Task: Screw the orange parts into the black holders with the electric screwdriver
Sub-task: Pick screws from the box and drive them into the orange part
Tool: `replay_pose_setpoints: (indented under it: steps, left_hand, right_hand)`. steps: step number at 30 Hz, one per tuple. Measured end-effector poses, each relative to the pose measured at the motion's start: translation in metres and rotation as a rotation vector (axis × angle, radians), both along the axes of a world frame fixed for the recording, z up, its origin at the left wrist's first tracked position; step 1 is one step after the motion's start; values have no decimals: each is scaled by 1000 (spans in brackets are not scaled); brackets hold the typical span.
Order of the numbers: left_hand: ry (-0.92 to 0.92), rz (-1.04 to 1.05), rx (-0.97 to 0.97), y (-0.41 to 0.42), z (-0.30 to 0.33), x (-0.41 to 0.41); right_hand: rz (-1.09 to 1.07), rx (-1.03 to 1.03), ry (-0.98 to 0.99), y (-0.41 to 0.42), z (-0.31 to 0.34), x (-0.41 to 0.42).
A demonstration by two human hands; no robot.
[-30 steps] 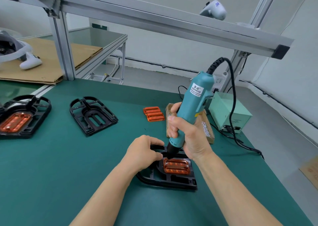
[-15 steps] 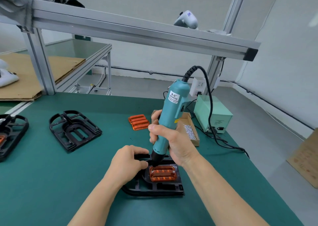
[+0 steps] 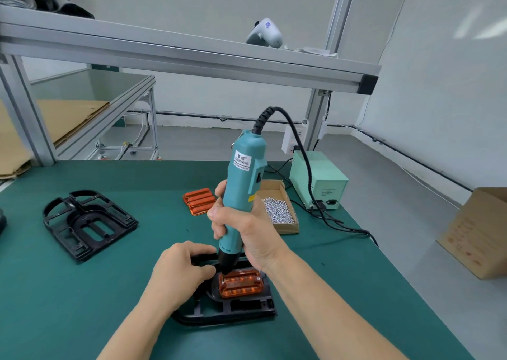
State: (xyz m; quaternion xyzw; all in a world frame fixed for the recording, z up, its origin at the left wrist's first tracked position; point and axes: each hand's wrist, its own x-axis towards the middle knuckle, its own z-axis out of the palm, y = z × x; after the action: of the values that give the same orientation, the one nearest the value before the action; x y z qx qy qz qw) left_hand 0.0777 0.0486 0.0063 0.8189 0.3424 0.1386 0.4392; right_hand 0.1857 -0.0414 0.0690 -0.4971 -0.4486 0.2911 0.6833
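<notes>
A black holder (image 3: pixel 236 309) lies on the green table in front of me with an orange part (image 3: pixel 241 282) seated in it. My right hand (image 3: pixel 247 230) grips the teal electric screwdriver (image 3: pixel 241 184), nearly upright, its black tip on the orange part's back-left corner. My left hand (image 3: pixel 181 273) holds the holder's left side, fingers curled over its edge beside the tip. A second black holder (image 3: pixel 87 222), with no orange part in it, lies to the left. Loose orange parts (image 3: pixel 199 201) are stacked behind the screwdriver.
A cardboard tray of small screws (image 3: pixel 278 210) sits right of the screwdriver, with a pale green power box (image 3: pixel 318 180) behind it and its black cable (image 3: pixel 310 184) trailing over the table. An aluminium frame beam (image 3: pixel 192 58) crosses overhead. A cardboard box (image 3: pixel 477 230) stands on the floor at right.
The view has swung right, so everything on the table has slid left in view. The screwdriver now stands more upright. Both hands keep their hold at the same corner.
</notes>
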Motion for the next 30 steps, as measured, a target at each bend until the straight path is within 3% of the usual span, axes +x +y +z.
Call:
replay_pose_setpoints:
  steps: [30]
  left_hand:
    - [-8,1,43,-3,2,0]
  right_hand:
    - [141,89,56,-2,-7,7]
